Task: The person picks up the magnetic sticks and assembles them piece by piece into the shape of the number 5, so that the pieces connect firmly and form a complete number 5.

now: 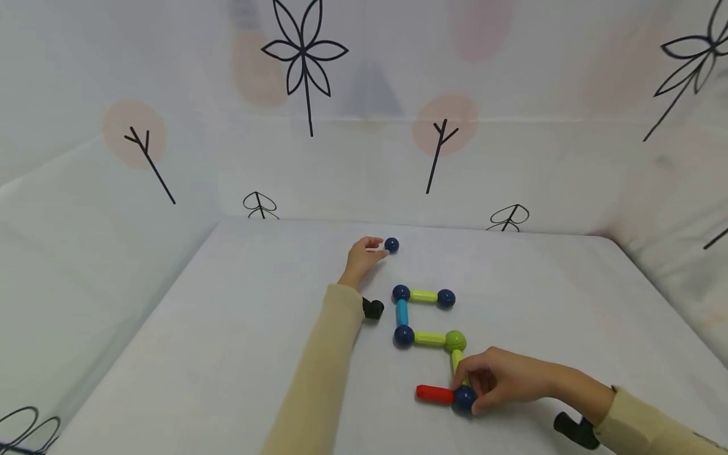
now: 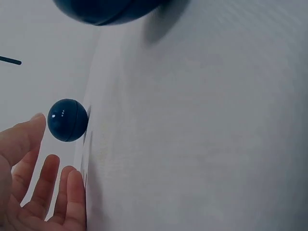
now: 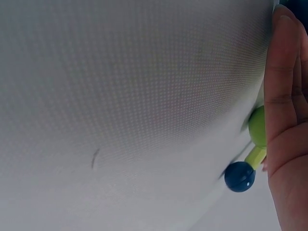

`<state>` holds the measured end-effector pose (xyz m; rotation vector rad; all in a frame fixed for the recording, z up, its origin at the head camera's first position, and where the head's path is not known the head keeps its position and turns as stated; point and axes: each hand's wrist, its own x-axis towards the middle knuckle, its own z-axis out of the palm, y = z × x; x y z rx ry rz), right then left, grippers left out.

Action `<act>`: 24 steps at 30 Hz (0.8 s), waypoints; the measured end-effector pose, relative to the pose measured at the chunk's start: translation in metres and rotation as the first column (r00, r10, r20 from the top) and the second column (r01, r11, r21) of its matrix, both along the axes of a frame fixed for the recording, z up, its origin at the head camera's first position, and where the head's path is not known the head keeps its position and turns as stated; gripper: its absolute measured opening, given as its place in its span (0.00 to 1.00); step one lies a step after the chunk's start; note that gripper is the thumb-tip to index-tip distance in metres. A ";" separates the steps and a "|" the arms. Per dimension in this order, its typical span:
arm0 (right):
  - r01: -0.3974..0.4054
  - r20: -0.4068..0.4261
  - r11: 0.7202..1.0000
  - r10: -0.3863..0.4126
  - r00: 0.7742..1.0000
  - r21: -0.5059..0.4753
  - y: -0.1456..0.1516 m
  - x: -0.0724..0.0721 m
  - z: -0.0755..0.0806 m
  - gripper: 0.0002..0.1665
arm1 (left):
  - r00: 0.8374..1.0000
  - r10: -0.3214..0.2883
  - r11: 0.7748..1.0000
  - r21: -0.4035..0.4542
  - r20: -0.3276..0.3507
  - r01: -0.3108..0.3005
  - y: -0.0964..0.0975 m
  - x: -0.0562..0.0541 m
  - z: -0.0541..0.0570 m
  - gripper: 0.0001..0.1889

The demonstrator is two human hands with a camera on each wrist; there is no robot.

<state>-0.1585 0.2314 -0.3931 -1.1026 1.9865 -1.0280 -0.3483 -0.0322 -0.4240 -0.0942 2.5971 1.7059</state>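
On the white table lies a figure made of balls and rods. Its top has a dark blue ball (image 1: 400, 292), a yellow-green rod (image 1: 423, 296) and another dark blue ball (image 1: 446, 298); a light blue rod (image 1: 402, 313) runs down to a third. A green ball (image 1: 455, 341) follows, and at the near end sits a dark blue ball (image 1: 464, 399) with a red rod (image 1: 435, 394) on its left. My right hand (image 1: 509, 379) pinches that near ball. At the back, my left hand (image 1: 363, 258) reaches beside a loose dark blue ball (image 2: 68, 120), fingers parted and not gripping it.
Dark wrist cameras sit at both wrists, the left one (image 1: 373, 309) close to the figure's left side and the right one (image 1: 576, 431) near the lower right. A patterned white cloth wall (image 1: 364, 170) stands behind the table's back edge.
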 end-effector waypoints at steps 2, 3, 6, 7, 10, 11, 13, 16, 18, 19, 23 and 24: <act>-0.004 0.003 1.000 0.005 1.000 -0.004 0.000 0.001 0.000 0.17 | 1.000 -0.015 1.000 -0.004 0.001 0.015 0.002 -0.002 -0.001 0.20; -0.005 0.003 1.000 0.005 1.000 -0.005 0.000 0.001 0.000 0.17 | 1.000 -0.031 0.999 -0.011 -0.002 0.031 0.003 -0.003 -0.002 0.21; -0.007 0.002 1.000 0.007 1.000 -0.010 0.000 0.001 0.001 0.17 | 0.996 -0.091 0.995 -0.029 -0.019 0.091 0.005 -0.006 -0.001 0.25; -0.007 0.001 1.000 0.007 1.000 -0.009 0.000 0.001 0.001 0.17 | 0.994 -0.108 0.994 -0.038 -0.021 0.107 0.006 -0.007 0.000 0.26; -0.012 0.000 1.000 0.012 1.000 -0.017 0.000 0.001 0.001 0.17 | 0.990 -0.141 0.988 -0.060 -0.018 0.139 0.009 -0.007 0.002 0.29; -0.014 0.001 1.000 0.014 1.000 -0.022 -0.001 0.001 0.001 0.17 | 0.989 -0.145 0.987 -0.075 -0.010 0.144 0.009 -0.007 0.003 0.29; -0.016 0.003 1.000 0.016 1.000 -0.026 -0.002 0.001 0.001 0.17 | 0.989 -0.147 0.983 -0.107 0.002 0.146 0.011 -0.007 0.004 0.29; -0.016 0.005 1.000 0.016 1.000 -0.024 -0.002 0.001 0.001 0.17 | 0.992 -0.128 0.982 -0.141 0.009 0.127 0.014 -0.007 0.003 0.27; -0.014 0.009 1.000 0.014 1.000 -0.022 -0.002 0.001 0.000 0.17 | 0.995 -0.103 0.985 -0.143 -0.003 0.102 0.015 -0.007 0.001 0.25; -0.013 0.011 1.000 0.013 1.000 -0.020 -0.001 0.002 0.000 0.17 | 0.996 -0.093 0.986 -0.139 -0.013 0.090 0.016 -0.007 0.000 0.24; -0.006 0.010 1.000 0.007 1.000 -0.019 0.000 0.001 -0.002 0.17 | 0.996 -0.084 0.989 -0.125 -0.034 0.080 0.017 -0.007 -0.002 0.20; -0.005 0.008 1.000 0.005 1.000 -0.017 0.000 0.001 -0.002 0.17 | 0.995 -0.089 0.989 -0.124 -0.033 0.085 0.016 -0.006 -0.002 0.19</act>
